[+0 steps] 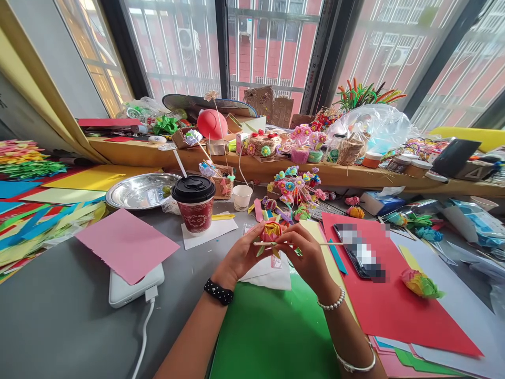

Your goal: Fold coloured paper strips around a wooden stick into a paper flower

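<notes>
Just above the green board [272, 326], my left hand [239, 255] is closed around the left side of a folded paper flower [271, 230] with yellow and pink petals and green pieces below. My right hand [305, 252] pinches a thin wooden stick [331, 243], which lies level across the flower's front and sticks out to the right. The right fingertips meet the flower's right side; whether they also grip it I cannot tell. Behind the hands lies a white tissue [272, 277]. A second paper flower [421, 283], pink, yellow and green, rests on the right.
A lidded dark red cup [193, 205] stands left of my hands, near a metal plate [136, 192]. A pink sheet [127, 245] covers part of a white power bank [136, 287] with a cable. A phone [357, 252] lies on red paper [410, 310]. Craft flowers [295, 184] stand behind.
</notes>
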{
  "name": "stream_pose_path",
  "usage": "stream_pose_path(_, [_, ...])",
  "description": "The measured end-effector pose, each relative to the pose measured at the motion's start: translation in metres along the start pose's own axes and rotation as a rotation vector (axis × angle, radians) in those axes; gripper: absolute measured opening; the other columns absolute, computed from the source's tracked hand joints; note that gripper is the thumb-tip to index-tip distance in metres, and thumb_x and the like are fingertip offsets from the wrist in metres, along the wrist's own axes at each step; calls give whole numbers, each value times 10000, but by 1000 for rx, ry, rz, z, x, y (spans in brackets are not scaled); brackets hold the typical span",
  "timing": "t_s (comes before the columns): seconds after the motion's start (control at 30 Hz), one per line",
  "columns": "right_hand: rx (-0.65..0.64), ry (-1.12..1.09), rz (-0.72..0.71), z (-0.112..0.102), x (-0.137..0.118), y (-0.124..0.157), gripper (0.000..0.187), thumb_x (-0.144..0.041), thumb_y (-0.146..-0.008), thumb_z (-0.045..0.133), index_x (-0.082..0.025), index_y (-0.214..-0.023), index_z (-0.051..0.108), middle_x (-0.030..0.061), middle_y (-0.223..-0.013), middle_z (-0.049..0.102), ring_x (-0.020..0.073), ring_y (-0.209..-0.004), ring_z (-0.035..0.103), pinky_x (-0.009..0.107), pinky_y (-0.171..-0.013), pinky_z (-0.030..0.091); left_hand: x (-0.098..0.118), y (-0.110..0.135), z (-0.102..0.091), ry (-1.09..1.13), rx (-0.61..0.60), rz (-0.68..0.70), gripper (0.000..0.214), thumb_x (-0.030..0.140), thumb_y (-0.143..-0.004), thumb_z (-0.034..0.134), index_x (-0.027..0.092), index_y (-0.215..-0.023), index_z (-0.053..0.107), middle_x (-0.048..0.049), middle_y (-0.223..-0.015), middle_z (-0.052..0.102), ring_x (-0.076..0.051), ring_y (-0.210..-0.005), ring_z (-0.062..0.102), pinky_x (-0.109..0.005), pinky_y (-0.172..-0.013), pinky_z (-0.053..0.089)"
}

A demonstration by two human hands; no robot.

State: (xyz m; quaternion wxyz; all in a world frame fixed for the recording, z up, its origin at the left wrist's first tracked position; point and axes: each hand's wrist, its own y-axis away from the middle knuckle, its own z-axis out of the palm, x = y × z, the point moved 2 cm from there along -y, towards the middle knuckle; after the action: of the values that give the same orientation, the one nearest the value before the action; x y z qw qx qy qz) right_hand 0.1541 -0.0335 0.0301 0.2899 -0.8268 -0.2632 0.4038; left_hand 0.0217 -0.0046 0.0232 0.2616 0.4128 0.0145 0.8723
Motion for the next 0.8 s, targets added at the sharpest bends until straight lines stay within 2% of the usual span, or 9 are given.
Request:
stream_pose_path(0.17, [-45,5,45,1,-1,-1,38,-177,-769,529,-188,-751,561,32,-765,527,143,-725,518,266,-609,443,0,-1,-1,-77,10,43,165,274,-724,566,159,-832,617,-12,-715,635,-117,-624,577,-233,-603,456])
stream_pose_path(0.3, [-38,41,13,0,-3,0,32,-182,-764,538,-184,-738,557,34,-774,521,145,-732,511,272,-617,443,-2,-2,-5,-114,11,39,256,347,-708,575,144,-861,605,-31,-752,636,-125,-644,573,-242,-624,451])
stream_pose_path(0.4, [-19,79,-24,1,-4,1,47,-191,-781,517,-181,-753,554,46,-818,520,150,-774,509,273,-633,442,-2,-2,-6,-112,-28,54,248,318,-715,570,153,-897,602,-34,-806,641,-131,-696,579,-239,-649,450])
stream_pose_path(0.53, [-17,141,-52,0,-1,1,71,-246,-784,521,-183,-787,552,49,-818,533,157,-785,518,261,-628,433,-1,-2,-5,-94,-22,75,256,273,-708,584,160,-937,597,-40,-839,645,-138,-715,582,-242,-649,452])
stream_pose_path(0.67, [-59,261,32,-3,2,1,190,-366,-761,533,-176,-755,545,35,-739,553,143,-663,523,238,-557,399,0,-2,-3,-95,-54,97,257,281,-716,577,161,-942,594,-44,-852,647,-149,-736,589,-254,-667,458])
stream_pose_path(0.8, [-152,323,92,-3,3,2,220,-377,-784,498,-183,-692,545,9,-670,570,120,-586,498,220,-526,344,0,-3,-4,-134,-76,124,243,292,-727,564,182,-943,587,-22,-842,642,-136,-725,586,-246,-661,458])
